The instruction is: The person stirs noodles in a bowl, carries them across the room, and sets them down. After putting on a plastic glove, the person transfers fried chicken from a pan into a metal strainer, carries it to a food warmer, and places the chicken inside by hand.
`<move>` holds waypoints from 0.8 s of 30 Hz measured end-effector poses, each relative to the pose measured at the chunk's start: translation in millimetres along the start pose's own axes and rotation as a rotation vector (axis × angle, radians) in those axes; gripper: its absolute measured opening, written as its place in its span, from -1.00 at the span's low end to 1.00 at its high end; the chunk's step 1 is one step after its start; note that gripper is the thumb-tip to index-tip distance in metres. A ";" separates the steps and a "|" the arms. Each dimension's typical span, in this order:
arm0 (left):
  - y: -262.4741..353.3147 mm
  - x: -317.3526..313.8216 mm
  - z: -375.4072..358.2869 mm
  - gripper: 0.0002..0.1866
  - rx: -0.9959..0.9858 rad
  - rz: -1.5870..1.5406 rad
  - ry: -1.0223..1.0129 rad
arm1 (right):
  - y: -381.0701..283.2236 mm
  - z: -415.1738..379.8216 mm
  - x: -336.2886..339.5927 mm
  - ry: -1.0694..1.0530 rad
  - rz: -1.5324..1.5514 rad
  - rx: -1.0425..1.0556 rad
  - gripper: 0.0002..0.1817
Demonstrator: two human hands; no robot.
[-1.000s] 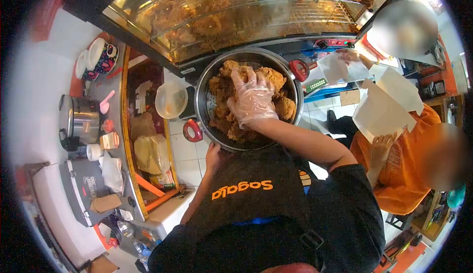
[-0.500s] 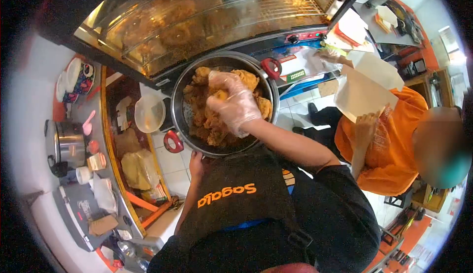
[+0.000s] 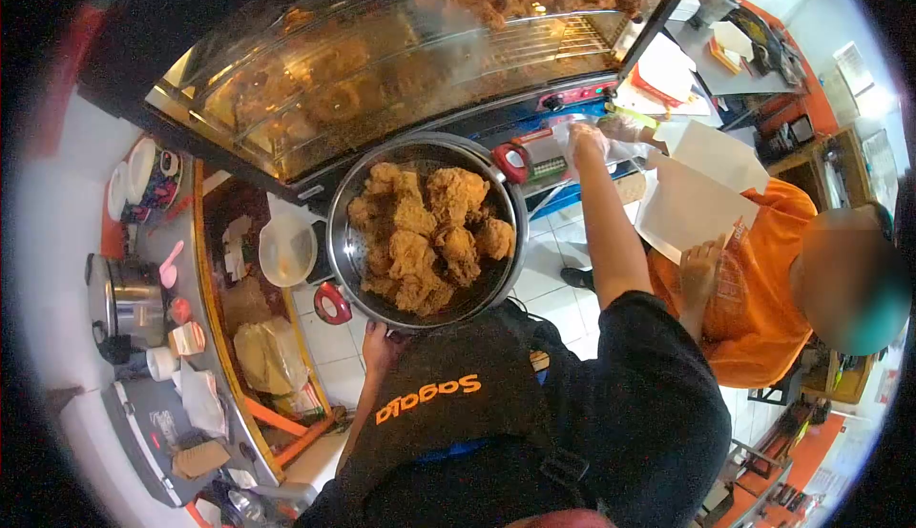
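A steel pot [image 3: 520,232] with red handles holds several pieces of fried chicken [image 3: 412,251]. My left hand [image 3: 380,347] grips the pot's near side, its fingers partly hidden by the pot. Beyond the pot's right handle, my right hand [image 3: 586,144] in a clear plastic glove is stretched out over the counter, near an open cardboard box [image 3: 692,194]. Its fingers are blurred, and whether it holds anything cannot be made out. A co-worker in an orange shirt [image 3: 739,285] holds the box, with one hand [image 3: 701,266] at its near edge.
A heated glass cabinet [image 3: 382,51] with fried chicken on racks stands behind the pot. To the left are a plastic container [image 3: 287,251], a lidded steel pot [image 3: 138,289] and a grey case [image 3: 157,428]. A lit control panel [image 3: 577,96] runs below the cabinet.
My right hand has left the chicken and moved right, towards the co-worker's box. The pot has shifted slightly left and nearer to me, and the chicken in it is uncovered.
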State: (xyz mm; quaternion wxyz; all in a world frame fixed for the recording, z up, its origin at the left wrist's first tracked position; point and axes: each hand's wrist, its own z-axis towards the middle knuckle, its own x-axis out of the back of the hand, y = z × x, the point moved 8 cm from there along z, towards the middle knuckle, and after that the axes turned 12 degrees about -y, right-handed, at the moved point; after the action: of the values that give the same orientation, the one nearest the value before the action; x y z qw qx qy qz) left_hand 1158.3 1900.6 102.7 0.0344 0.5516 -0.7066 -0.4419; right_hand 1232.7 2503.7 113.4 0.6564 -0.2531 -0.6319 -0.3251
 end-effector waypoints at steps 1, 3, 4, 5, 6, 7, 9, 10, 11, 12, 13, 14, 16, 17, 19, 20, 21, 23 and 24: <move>-5.4 4.4 5.6 -0.67 -0.048 -0.045 -0.036 | 15.4 5.2 -7.0 -0.268 0.189 -0.225 -0.62; -3.8 10.0 1.2 -0.67 -0.102 -0.090 -0.044 | 15.9 3.1 -31.5 -0.612 0.345 -0.412 -0.53; -3.1 8.3 1.2 -0.67 -0.073 -0.066 -0.041 | 14.9 6.7 -35.5 -0.615 0.339 -0.380 -0.56; -2.1 4.8 1.3 -0.66 -0.041 -0.043 -0.040 | 13.8 9.0 -35.8 -0.617 0.332 -0.350 -0.58; 1.3 0.5 -1.4 -0.66 -0.008 -0.006 -0.026 | 14.6 10.7 -44.9 -0.624 0.334 -0.336 -0.58; 2.9 0.7 -1.6 -0.66 -0.012 -0.009 -0.014 | 12.2 17.2 -44.3 -0.509 0.266 -0.256 -0.58; 5.3 -5.5 -2.2 -0.67 -0.031 -0.014 -0.076 | 16.5 20.4 -50.6 -0.398 0.199 -0.163 -0.58; 7.6 -5.7 -3.6 -0.67 -0.041 -0.019 -0.060 | 29.2 14.4 -53.9 -0.283 0.520 -0.244 -0.58; 8.9 -7.3 -5.6 -0.68 -0.003 0.018 -0.038 | 32.8 3.5 -55.2 -0.165 0.843 -0.320 -0.58; 10.2 -9.7 -8.4 -0.69 0.033 0.052 -0.016 | 13.1 -28.3 -21.2 0.055 1.028 -0.231 -0.56; 11.1 -12.4 -11.7 -0.70 0.072 0.085 0.006 | -14.0 -82.8 39.8 0.277 1.207 -0.141 -0.53; 15.7 -16.1 -14.8 -0.71 0.085 0.120 0.024 | -45.2 -128.1 104.6 0.387 0.967 -0.025 -0.48; 14.5 -13.2 -15.1 -0.69 0.087 0.090 0.044 | -70.8 -171.2 51.8 -0.201 1.483 -0.276 -0.48; 12.8 -12.4 -12.8 -0.67 0.098 0.070 0.049 | -92.6 -201.1 57.5 -0.120 1.728 -0.338 -0.49; -2.2 5.3 1.0 -0.65 -0.032 0.149 -0.012 | -107.7 -248.6 54.7 0.015 1.258 -0.179 -0.62; -0.7 8.9 3.9 -0.63 -0.143 0.239 -0.078 | -128.6 -270.8 65.7 -0.283 1.811 -0.507 -0.57; 2.7 12.0 2.6 -0.63 -0.153 0.248 -0.084 | -115.9 -280.6 34.5 -0.383 1.427 -0.520 -0.54; 6.1 6.9 0.5 -0.59 -0.010 0.415 -0.138 | -140.7 -289.3 54.0 -0.640 1.772 -0.590 -0.34; 15.1 -6.4 -8.9 -0.59 0.140 0.164 -0.038 | -136.1 -292.6 45.2 -0.618 1.782 -0.597 -0.34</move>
State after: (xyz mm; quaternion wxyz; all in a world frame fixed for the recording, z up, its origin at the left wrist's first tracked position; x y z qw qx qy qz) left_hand 1154.2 1900.5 120.9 0.0183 0.4845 -0.7790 -0.3977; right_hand 1325.1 2191.5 126.2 0.3766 -0.8651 -0.2458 0.2221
